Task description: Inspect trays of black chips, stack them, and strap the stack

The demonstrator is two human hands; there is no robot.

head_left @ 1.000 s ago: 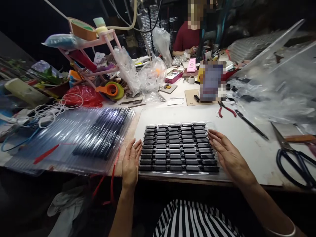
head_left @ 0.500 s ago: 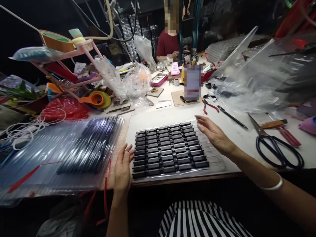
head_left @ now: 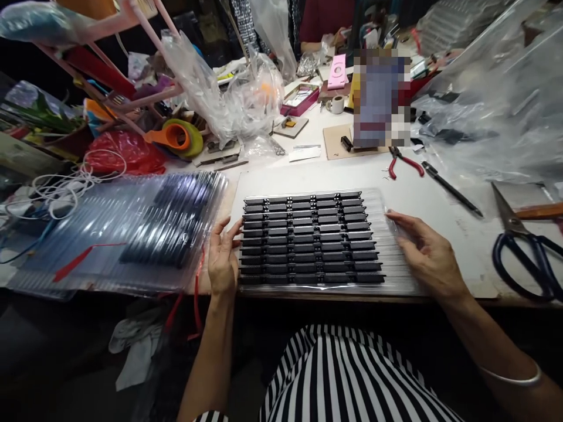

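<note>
In front of me on the table lies a clear plastic tray [head_left: 398, 275] filled with rows of small black comb-edged parts [head_left: 308, 240]. Its right part, without black parts, shows bare ribbed plastic. My left hand [head_left: 224, 258] grips the tray's left edge, thumb and fingers against the side. At the opposite edge, my right hand [head_left: 428, 255] holds the tray between thumb and fingers. Left of my left hand rests a stack of similar clear trays [head_left: 101, 228], with dark parts showing through and a red ribbon [head_left: 77, 261] on top.
Red-handled pliers [head_left: 404, 164], a black pen [head_left: 453, 190] and large scissors [head_left: 523, 252] lie to the right. A blurred upright device [head_left: 378, 102] stands behind the tray. Clear plastic bags [head_left: 255, 94] and a pink rack [head_left: 127, 105] crowd the back left. Another person's sleeve [head_left: 328, 20] shows at the far side.
My right hand has come down onto the tray's right edge, and the tray now sits straighter. My left hand stays at the left edge. The view has tilted downward.
</note>
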